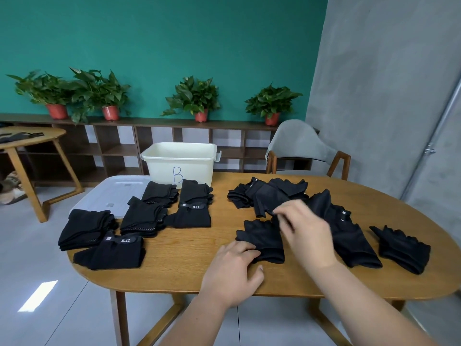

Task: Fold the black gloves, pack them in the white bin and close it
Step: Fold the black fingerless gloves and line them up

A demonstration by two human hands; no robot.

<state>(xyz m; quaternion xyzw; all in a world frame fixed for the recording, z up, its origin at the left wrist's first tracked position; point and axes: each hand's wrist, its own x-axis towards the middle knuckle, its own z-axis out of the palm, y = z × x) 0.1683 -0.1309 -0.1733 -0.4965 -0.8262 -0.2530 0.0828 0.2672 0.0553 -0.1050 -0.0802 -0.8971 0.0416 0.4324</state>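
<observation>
Several folded black gloves (139, 218) lie on the left half of the wooden table (189, 273). More black gloves (272, 193) lie loose in a pile on the right half. The white bin (182, 163), marked B, stands open at the table's far edge. Its white lid (109, 193) lies flat beside it at the left. In front of me lies one black glove (267, 242). My left hand (234, 270) touches its lower left corner with its fingertips. My right hand (301, 228) hovers over its right side with fingers bent; whether it pinches cloth is unclear.
A grey chair (299, 146) stands behind the table at the right. A low shelf with potted plants (194, 98) runs along the green wall. A second wooden table (27, 138) stands at the far left. A grey wall is close on the right.
</observation>
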